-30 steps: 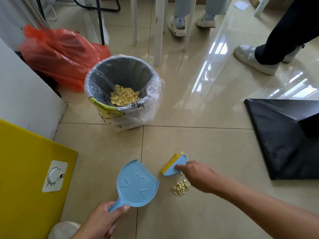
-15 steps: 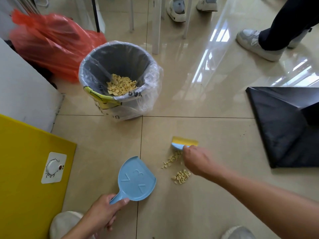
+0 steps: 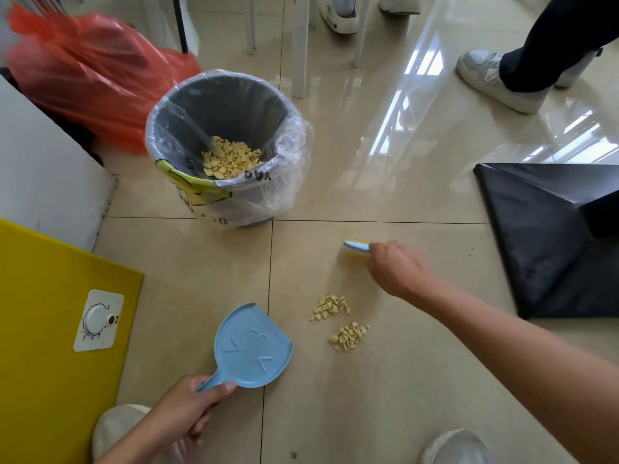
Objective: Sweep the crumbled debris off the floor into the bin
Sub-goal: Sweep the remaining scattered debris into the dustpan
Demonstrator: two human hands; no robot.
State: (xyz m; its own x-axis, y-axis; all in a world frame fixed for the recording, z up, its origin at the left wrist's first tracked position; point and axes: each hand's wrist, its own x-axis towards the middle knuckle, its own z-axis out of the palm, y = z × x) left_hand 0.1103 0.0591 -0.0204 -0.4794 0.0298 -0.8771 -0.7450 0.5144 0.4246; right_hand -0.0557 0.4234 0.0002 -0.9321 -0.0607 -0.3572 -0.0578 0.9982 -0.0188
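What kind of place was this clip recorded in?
Probably an indoor workroom or office: glossy tiled floor, white furniture legs, a lined bin, and other people's shoes close by.

Two small piles of pale yellow debris (image 3: 340,321) on beige tile floor (image 3: 385,380), close together, w/ more already inside grey bin (image 3: 227,95) w/ clear liner, upright at 11 o'clock from piles, well apart.
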